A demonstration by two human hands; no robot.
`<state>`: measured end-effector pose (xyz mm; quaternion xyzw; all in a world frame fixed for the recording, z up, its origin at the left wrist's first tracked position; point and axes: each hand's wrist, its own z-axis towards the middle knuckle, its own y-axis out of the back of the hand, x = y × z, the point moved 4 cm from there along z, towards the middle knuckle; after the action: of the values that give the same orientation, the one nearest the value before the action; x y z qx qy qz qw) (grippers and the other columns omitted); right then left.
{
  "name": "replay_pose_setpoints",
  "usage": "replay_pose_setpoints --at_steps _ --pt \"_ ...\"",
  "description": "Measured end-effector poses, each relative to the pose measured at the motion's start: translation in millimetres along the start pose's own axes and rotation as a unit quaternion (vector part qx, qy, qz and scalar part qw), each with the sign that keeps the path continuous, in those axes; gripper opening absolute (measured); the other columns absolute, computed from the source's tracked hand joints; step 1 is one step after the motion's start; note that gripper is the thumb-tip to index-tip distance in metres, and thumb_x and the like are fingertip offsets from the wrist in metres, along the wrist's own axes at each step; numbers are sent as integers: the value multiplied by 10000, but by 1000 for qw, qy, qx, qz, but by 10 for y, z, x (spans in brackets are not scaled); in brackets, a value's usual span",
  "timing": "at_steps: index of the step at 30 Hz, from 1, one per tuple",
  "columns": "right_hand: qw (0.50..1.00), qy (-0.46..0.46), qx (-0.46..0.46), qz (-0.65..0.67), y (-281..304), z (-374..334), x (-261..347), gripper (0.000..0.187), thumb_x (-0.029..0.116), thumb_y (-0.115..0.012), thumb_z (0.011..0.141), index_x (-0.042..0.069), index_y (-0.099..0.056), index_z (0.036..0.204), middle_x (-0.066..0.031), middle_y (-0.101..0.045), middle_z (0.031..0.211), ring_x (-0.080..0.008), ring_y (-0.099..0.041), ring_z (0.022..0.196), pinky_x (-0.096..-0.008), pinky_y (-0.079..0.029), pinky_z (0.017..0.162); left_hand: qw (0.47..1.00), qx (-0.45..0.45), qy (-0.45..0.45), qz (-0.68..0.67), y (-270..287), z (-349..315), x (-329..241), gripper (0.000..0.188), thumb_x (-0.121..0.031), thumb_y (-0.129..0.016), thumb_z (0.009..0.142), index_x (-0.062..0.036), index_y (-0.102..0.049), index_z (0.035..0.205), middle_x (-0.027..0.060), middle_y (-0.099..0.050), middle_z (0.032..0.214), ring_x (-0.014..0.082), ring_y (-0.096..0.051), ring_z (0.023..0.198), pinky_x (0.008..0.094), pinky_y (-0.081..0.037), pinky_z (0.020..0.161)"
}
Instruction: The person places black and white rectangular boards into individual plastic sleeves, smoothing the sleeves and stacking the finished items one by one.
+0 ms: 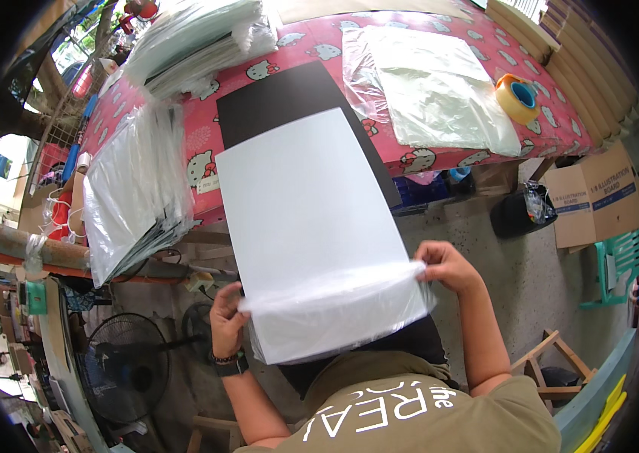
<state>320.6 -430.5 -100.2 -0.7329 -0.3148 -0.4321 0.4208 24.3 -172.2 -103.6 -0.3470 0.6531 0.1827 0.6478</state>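
A white board [308,196] slants from the table toward my body, its far part lying over a black board [282,98]. Its near end is inside a clear plastic bag [342,321], whose mouth runs across the board. My left hand [227,311] pinches the bag's edge at the left side. At the right side my right hand [444,266] is closed on the other end of the same edge, thumb and fingers together. A dark band and a bracelet circle my left wrist.
Flat clear bags [440,90] lie on the pink patterned tablecloth [402,160], beside tape rolls [517,98]. Plastic-wrapped stacks [138,181] overhang the table's left edge. Below stand a black fan [127,366], a black bin [522,211], an open carton [599,196] and a green chair [625,260].
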Motion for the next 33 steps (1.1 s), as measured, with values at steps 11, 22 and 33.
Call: replay_pose_setpoints --at_steps 11,22,33 --pt "992 92 -84 3 -37 456 201 137 8 -622 712 25 -552 829 -2 -572 760 -49 -513 684 -176 -401 631 996 -41 -29 77 -43 477 -156 449 -46 -626 745 3 -449 1154 18 -582 832 72 -525 748 190 -416 685" --pt "972 168 -43 -160 -303 299 1106 508 -36 -597 672 22 -475 1161 26 -560 740 -7 -465 606 -152 -361 515 993 17 -114 -28 -240 469 -1161 415 -40 -628 704 33 -508 1095 55 -587 926 84 -532 746 196 -412 684" --pt "893 371 -96 -234 -431 756 2467 203 46 -515 721 -40 -621 871 -107 -619 812 -141 -579 735 -245 -463 675 894 -66 -356 265 -593 1100 -2308 80 26 -578 694 -31 -563 748 36 -591 771 80 -498 597 188 -407 588"
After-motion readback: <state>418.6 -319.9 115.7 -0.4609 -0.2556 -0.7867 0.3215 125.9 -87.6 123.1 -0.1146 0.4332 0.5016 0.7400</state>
